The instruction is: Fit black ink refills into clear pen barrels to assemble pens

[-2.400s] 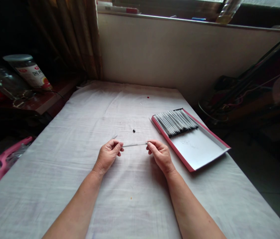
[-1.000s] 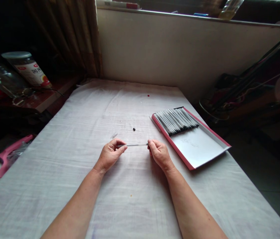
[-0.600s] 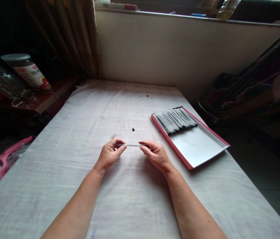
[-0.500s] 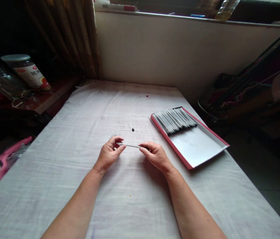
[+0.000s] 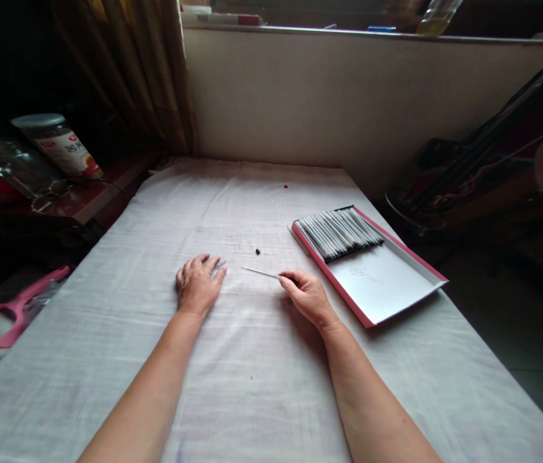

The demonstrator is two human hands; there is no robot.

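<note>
My right hand (image 5: 306, 296) is closed in a pinch round one end of a slim pale pen (image 5: 260, 272), whose fine tip points left and a little away from me. The pen's other end is hidden in my fingers. My left hand (image 5: 198, 283) lies over the cloth, palm down, with its fingers apart. Just past its fingertips is a small clear piece (image 5: 222, 262), too faint to name; whether the fingers touch it I cannot tell. A tiny black piece (image 5: 258, 251) lies on the cloth beyond the pen.
To the right, a pink-edged shallow box (image 5: 348, 297) holds a row of white pens with black ends (image 5: 338, 233). A small red bit (image 5: 285, 186) lies farther back on the white cloth (image 5: 232, 399). Jars (image 5: 66, 151) stand on a side shelf at left.
My left hand has let go of the pen's tip end, moved left and opened out. The right hand has drawn the pen slightly to the right.
</note>
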